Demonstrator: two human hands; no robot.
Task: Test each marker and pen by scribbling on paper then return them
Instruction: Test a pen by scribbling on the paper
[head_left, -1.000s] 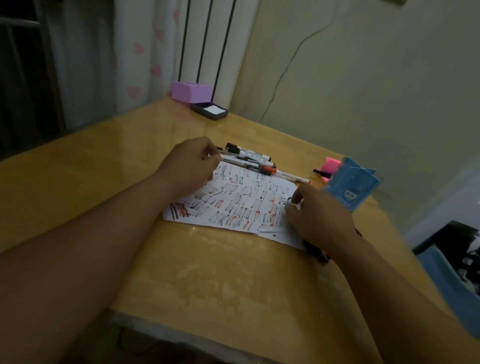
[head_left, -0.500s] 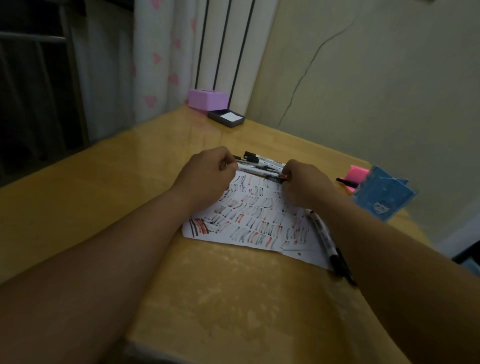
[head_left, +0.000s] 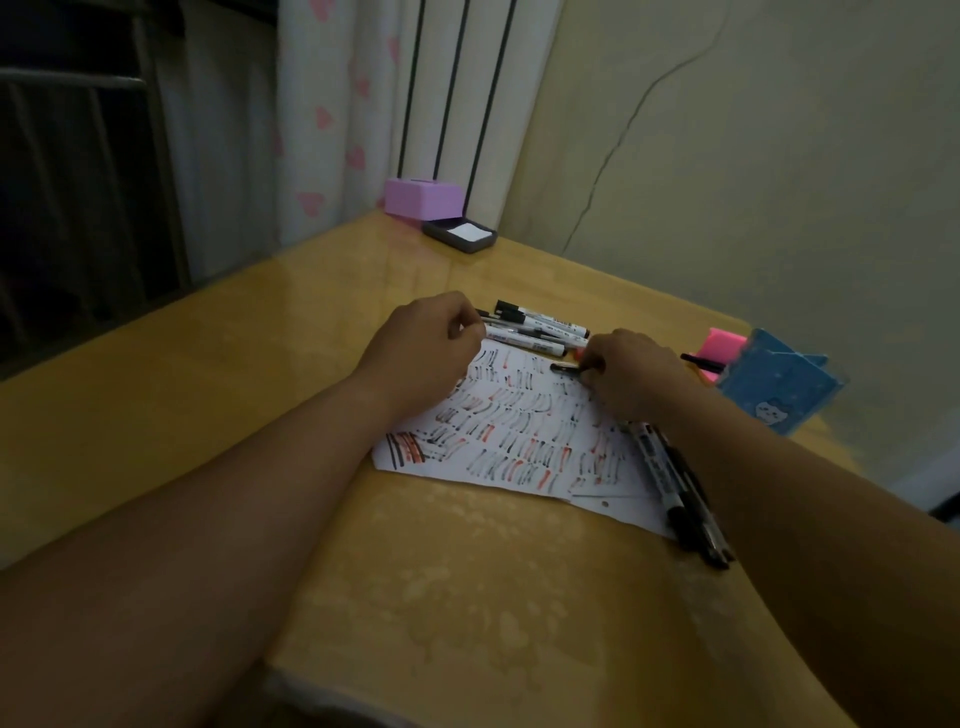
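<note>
Our left hand (head_left: 426, 349) pinches a pen (head_left: 514, 335) at paper's (head_left: 524, 447) 12 o'clock; right hand (head_left: 635, 380) pinches a marker (head_left: 564, 367) at 1 o'clock.

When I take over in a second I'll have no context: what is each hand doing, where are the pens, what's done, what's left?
Left hand: fingers curled at the end of the far marker pile; grip unclear.
Right hand: pinches a black pen over the paper.
More markers lie at the paper's right edge; blue holder further right.
Done: paper covered in black and red strokes.
Left: scribble this pen, test any untried, return all.
</note>
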